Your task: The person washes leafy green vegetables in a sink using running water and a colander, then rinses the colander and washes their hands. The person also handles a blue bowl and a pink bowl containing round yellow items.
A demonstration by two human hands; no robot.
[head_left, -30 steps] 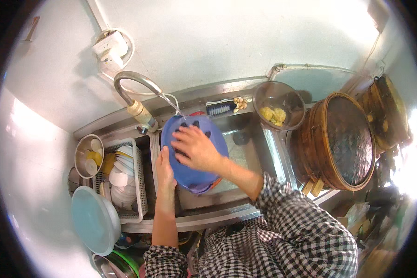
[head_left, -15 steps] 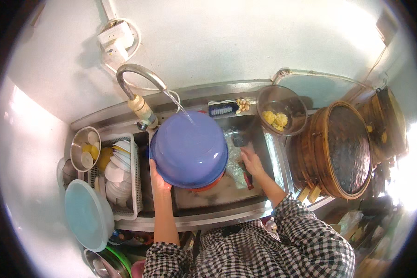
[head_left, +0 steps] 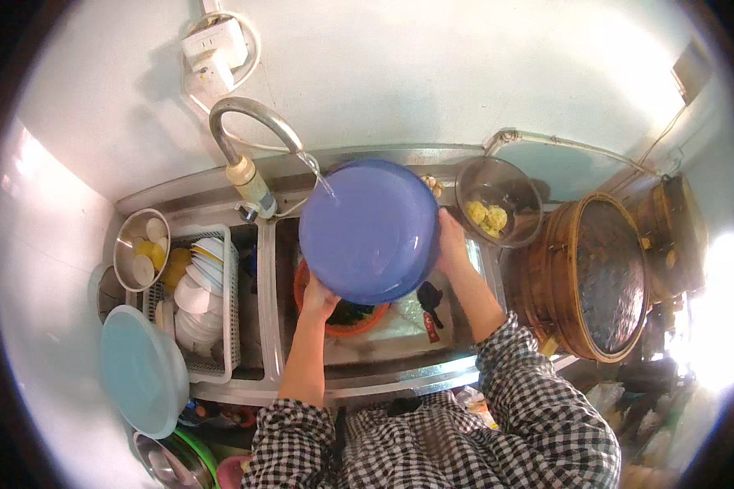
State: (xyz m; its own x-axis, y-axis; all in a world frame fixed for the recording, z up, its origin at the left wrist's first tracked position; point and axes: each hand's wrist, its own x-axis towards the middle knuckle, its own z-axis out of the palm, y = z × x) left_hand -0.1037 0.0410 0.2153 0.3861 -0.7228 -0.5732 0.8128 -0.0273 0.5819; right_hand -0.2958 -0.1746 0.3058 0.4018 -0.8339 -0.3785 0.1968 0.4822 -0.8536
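Note:
A blue plastic basin (head_left: 369,231), its rounded bottom turned up, is tilted over the sink between my hands. My left hand (head_left: 320,298) grips its near left rim, and my right hand (head_left: 453,243) is closed on the right side; some fingers of both are hidden by the basin. Water runs from the curved faucet (head_left: 257,110) onto the basin's upper left. Partly covered beneath it, an orange-red basin (head_left: 355,328) with dark green contents sits in the sink. Beside that lies a dark tool with a red handle (head_left: 430,326), its kind unclear.
At left stand a dish rack (head_left: 230,342) of white dishes, a metal bowl (head_left: 121,265) and a light blue basin (head_left: 143,375). A brown translucent bowl (head_left: 520,183) with yellow pieces sits at the back right, near garlic (head_left: 433,187). Bamboo steamers (head_left: 546,277) stand at the right.
The blue basin has moved right and slightly up. My right hand, earlier free over the sink, now holds its right side. More of the orange-red basin shows.

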